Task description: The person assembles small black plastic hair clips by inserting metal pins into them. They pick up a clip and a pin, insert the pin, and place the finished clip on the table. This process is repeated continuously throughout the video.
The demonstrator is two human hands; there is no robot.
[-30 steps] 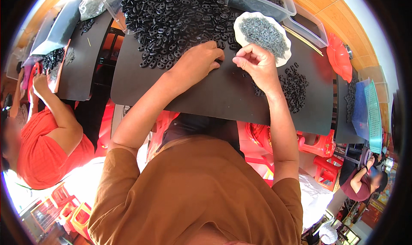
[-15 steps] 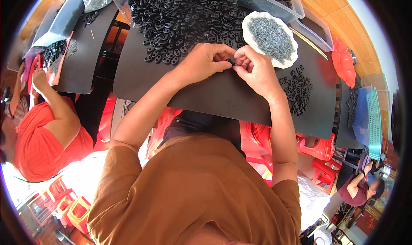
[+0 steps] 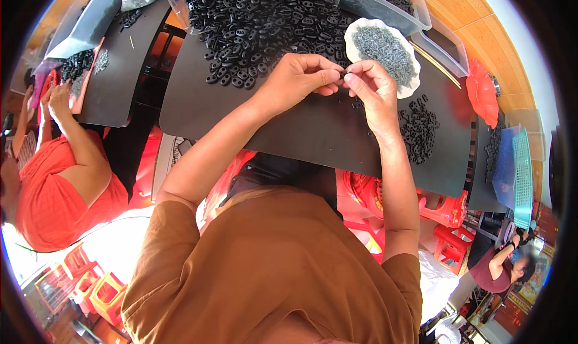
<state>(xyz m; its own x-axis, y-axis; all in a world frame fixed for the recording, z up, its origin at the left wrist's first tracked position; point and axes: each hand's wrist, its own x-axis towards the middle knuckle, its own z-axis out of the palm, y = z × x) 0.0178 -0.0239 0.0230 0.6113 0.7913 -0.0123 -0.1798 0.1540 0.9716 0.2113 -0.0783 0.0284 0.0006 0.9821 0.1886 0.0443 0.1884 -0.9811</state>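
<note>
Above the dark table [image 3: 289,136], my left hand [image 3: 303,81] and my right hand [image 3: 374,91] meet fingertip to fingertip. Between their thumbs and forefingers is a small black plastic piece [image 3: 344,74], partly covered by the fingers. Just beyond lies a big heap of black oval pieces with holes [image 3: 259,31]. A white scalloped dish [image 3: 410,90] full of small grey translucent slips stands past my right hand. Right of that hand, a smaller pile of black pieces [image 3: 419,130] rests on the table.
Clear plastic bins [image 3: 385,9] stand at the back, beside thin sticks [image 3: 436,65] and a red dish [image 3: 483,94]. A turquoise basket [image 3: 522,169] is at far right. On the left, a person in red [image 3: 72,181] works at another table [image 3: 114,91]. Red stools [image 3: 451,244] stand below.
Both hands have shifted slightly away from me, still pinched together around the small piece. At left, the person in red has brought both hands together over their table.
</note>
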